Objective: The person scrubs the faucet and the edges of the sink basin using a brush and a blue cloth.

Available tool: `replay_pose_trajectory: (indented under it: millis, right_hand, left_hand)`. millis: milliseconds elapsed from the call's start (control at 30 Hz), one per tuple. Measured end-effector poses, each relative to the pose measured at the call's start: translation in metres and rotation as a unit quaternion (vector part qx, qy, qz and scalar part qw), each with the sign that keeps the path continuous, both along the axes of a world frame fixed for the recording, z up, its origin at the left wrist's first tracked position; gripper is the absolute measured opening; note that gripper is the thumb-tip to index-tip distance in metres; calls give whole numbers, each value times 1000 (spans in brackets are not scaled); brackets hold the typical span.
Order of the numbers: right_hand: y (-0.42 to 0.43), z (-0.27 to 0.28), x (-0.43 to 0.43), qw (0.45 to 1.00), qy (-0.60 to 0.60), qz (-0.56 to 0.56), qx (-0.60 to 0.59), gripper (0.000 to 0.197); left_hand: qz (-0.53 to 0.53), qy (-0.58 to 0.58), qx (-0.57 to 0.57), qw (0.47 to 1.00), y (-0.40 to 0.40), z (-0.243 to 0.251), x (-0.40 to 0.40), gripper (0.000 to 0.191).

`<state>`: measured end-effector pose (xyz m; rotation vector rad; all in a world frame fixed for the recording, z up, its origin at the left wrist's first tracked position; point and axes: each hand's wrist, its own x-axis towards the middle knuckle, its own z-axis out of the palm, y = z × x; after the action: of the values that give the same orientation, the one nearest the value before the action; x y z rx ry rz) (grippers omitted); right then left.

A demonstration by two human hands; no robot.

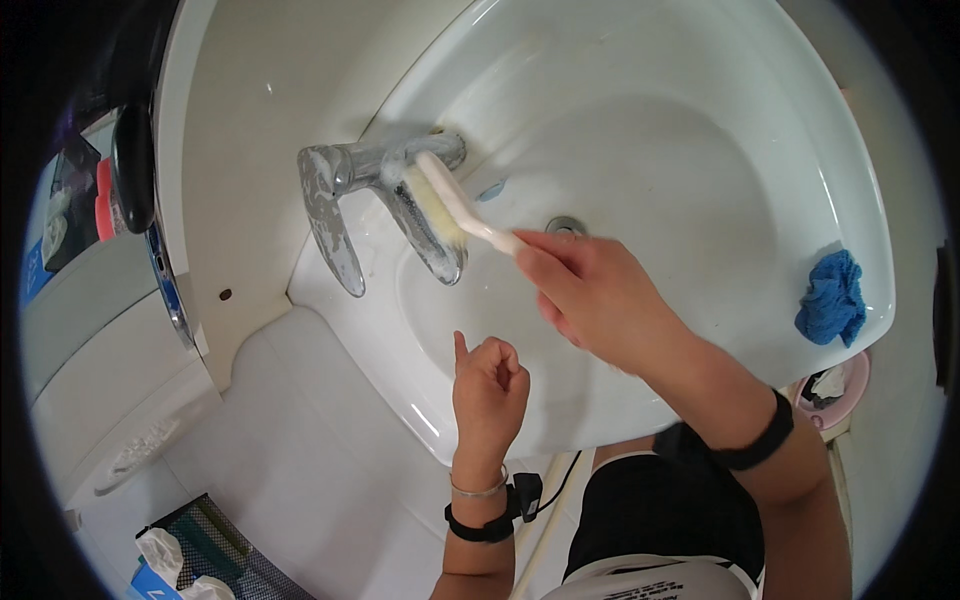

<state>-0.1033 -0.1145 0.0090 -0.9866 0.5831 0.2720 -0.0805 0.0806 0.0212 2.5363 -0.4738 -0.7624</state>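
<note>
In the head view, my right hand (600, 296) grips the handle of a white scrub brush (457, 199). The brush's pale yellow bristles rest along the spout of a chrome faucet (427, 232). White foam streaks the faucet's body, spout and lever (330, 221). My left hand (491, 386) hovers over the near edge of the white ceramic washbasin (697, 352), its fingers curled and one finger sticking out. Nothing shows in that hand. Below the right fingertips lies the metal drain (566, 225), partly covered by the hand.
A crumpled blue cloth (832, 298) sits at the basin's right end. Beneath that end stands a pink bin (851, 394) with waste inside. At left, a phone (166, 277) leans by a shelf edge. A dark mesh basket (217, 547) is at lower left. A cable hangs by my left wrist.
</note>
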Motion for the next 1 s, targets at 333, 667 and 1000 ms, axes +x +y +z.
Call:
replay_pose_trajectory:
  millis: [333,667,1000]
  right_hand:
    - [-2,3,-28,996,30,19,78,35]
    - [1,-10,-22,991,17,21,128,33]
    - [-25,-29,-1,968,60,103,220,38]
  left_hand:
    - [5,-5,34,999,7,0,3,18]
    - [-8,-3,44,999,-8,1,7,18]
    - [-10,10,42,999,-10,-4,8,17]
